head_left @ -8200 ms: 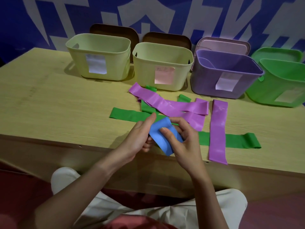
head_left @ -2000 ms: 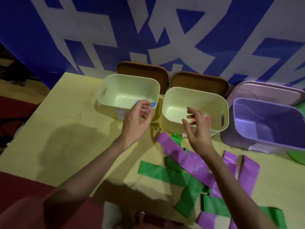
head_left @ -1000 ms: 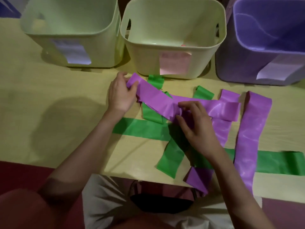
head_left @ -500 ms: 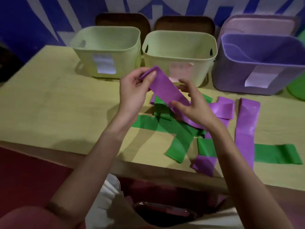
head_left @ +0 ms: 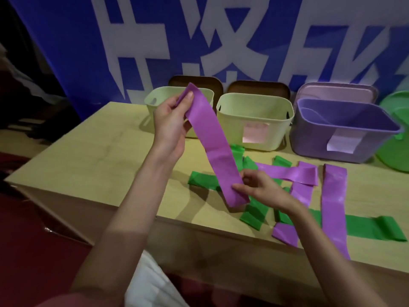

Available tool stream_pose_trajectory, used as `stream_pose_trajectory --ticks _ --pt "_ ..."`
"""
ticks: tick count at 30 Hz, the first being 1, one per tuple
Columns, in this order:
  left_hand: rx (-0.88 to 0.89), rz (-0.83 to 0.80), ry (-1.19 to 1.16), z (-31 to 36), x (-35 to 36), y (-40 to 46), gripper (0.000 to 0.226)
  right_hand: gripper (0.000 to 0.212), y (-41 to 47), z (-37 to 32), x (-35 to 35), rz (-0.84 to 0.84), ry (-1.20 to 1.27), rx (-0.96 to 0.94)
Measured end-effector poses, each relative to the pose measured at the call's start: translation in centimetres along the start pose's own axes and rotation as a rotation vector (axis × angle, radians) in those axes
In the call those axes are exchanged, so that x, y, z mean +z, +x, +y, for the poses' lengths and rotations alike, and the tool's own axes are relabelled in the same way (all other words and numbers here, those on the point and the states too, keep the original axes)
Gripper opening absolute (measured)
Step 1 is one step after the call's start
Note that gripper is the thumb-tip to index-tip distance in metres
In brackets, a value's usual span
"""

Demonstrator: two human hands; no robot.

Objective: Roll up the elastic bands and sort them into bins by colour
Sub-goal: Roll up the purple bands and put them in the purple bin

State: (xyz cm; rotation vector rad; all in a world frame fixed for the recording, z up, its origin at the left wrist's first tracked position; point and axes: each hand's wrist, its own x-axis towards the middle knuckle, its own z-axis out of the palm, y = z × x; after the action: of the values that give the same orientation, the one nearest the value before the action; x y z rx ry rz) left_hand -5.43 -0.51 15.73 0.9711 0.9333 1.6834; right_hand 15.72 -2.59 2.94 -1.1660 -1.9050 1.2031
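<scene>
A purple elastic band [head_left: 212, 142] hangs stretched in the air above the table. My left hand [head_left: 171, 125] pinches its upper end in front of the left cream bin [head_left: 155, 103]. My right hand [head_left: 256, 189] pinches its lower end just above the pile. On the table lie more purple bands [head_left: 334, 200] and green bands [head_left: 374, 229], crossing one another. Behind them stand a second cream bin [head_left: 254, 109], a purple bin [head_left: 345, 120] and a green bin [head_left: 396, 142] at the right edge.
The wooden table [head_left: 88, 160] has its front edge close to my body. Brown lids [head_left: 259, 87] and a pink lid [head_left: 336, 90] lean against the blue and white wall behind the bins. Paper labels are stuck on the bins' fronts.
Both hands have lifted the purple band higher off the pile and drawn it out straight. Earlier, my left hand carried the blue roll to the left cream bin.
</scene>
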Motion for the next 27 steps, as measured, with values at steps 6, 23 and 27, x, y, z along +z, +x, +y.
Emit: stream_pose_trajectory --ticks 6,23,27 --pt "0.020 0.190 0.219 -2.3 -5.8 2.9 0.005 0.004 -1.7 0.0 2.4 0.040 0.192 0.057" --pt "-0.233 0.228 0.742 -10.1 -15.9 7.1 0.011 0.010 -1.5 -1.4 6.6 0.150 0.174 0.190" --pt "-0.163 0.259 0.773 -9.7 -15.3 9.0 0.016 0.006 0.0 -2.1 8.6 0.104 0.376 0.289"
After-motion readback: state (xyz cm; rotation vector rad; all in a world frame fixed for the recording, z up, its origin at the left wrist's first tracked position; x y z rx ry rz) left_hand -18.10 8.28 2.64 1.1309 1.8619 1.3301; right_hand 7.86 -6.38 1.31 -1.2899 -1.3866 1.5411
